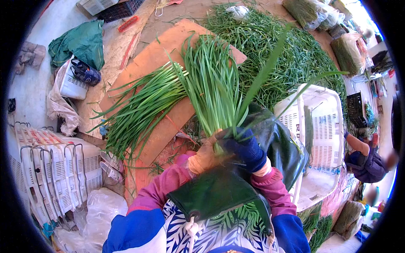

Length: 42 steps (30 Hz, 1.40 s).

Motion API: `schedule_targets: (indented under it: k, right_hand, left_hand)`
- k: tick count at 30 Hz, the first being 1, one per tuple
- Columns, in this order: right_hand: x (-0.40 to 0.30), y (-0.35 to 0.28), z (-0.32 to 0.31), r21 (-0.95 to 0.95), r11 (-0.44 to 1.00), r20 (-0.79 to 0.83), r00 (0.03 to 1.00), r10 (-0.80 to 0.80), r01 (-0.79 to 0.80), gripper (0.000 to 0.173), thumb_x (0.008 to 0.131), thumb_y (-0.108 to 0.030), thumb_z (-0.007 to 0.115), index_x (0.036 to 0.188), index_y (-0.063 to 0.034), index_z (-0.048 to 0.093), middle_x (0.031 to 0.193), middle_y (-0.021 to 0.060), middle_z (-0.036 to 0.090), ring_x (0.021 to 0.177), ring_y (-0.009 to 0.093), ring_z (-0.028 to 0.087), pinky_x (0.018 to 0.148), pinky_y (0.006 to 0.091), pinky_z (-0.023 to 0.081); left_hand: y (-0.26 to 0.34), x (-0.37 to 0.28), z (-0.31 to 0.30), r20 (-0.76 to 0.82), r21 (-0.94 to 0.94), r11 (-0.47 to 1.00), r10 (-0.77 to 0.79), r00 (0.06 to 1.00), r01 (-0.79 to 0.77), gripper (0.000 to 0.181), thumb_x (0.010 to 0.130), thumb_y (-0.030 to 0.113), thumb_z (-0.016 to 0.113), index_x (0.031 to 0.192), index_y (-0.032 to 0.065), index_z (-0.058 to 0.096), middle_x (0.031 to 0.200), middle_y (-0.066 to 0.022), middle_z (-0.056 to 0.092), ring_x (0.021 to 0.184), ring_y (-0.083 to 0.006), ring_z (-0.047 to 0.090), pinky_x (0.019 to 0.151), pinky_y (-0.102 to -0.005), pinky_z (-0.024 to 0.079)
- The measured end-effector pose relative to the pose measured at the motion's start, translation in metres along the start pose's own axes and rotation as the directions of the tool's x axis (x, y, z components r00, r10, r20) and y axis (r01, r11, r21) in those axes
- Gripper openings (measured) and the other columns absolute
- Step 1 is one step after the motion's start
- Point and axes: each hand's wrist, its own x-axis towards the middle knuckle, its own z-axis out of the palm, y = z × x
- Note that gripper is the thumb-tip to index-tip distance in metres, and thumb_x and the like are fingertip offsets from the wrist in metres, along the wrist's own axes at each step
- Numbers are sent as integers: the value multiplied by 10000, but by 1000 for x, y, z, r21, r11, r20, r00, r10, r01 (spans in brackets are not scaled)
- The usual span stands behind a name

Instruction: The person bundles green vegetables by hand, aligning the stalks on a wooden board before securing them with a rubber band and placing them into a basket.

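A bunch of long green leafy stalks, apparently garlic chives [212, 79], stands fanned out from my two hands, its leaves pointing away from me. My left hand [205, 155], in a pale orange glove, is closed around the stalk bases. My right hand [243, 147], in a dark blue knitted glove, grips the same bunch on the right side, and a few leaves stick up from it. Another bunch of stalks [148, 104] lies on a brown board [139, 69] to the left, its pale ends towards the held bunch. A dark green apron [218, 193] covers my lap.
A large heap of loose green leaves [284, 60] lies beyond the board. At right stands a white plastic crate [322, 126]; more white crates [69, 164] stand at left beside clear plastic sheeting [104, 205]. Another person [367, 161] sits at the far right. A red brush [128, 24] lies upper left.
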Motion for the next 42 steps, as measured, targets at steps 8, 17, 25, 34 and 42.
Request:
schedule_targets:
  k: [8, 17, 25, 34, 42]
  right_hand:
    - [51, -30, -55, 617, 736, -274, 953, -132, 279, 498, 852, -251, 517, 1284, -80, 338, 1105, 60, 512, 813, 147, 559, 651, 274, 467]
    - [167, 9, -5, -993, 98, 55, 998, -33, 58, 303, 652, -233, 608, 926, -104, 605, 812, 140, 618, 752, 336, 592, 669, 407, 473]
    - [191, -5, -36, -618, 784, -32, 998, 53, -62, 187, 770, -223, 558, 745, -48, 618, 647, 106, 609, 538, 185, 589, 469, 334, 462]
    - [144, -95, -112, -173, 928, -458, 807, -373, 331, 367, 813, -115, 558, 1150, -17, 453, 846, 65, 568, 654, 94, 502, 613, 249, 443]
    - [49, -1, -56, -611, 788, 89, 984, 156, -69, 268, 730, -291, 673, 827, -56, 586, 680, 86, 581, 634, 191, 575, 587, 291, 447]
  left_hand:
    - [-4, 4, -6, -144, -606, 758, -402, 904, 240, 359, 760, 320, 654, 998, 74, 547, 898, -119, 602, 795, -226, 599, 733, -454, 515]
    - [-22, 4, -11, -37, 520, 854, 59, 998, -31, 221, 762, 137, 647, 949, 61, 557, 875, -46, 583, 790, -164, 566, 747, -372, 501]
    - [-2, -1, 2, -233, -357, 879, -411, 881, 316, 294, 716, 167, 695, 965, 81, 565, 925, -42, 577, 849, -157, 563, 720, -351, 514]
    - [-1, 4, 5, -228, -323, 884, -419, 879, 338, 286, 725, 151, 676, 965, 49, 559, 876, -46, 590, 767, -139, 570, 675, -313, 525]
    - [-4, 0, -8, 37, 149, 982, -126, 991, 119, 336, 789, 103, 583, 1091, -18, 501, 1014, -136, 571, 941, -240, 560, 847, -381, 481]
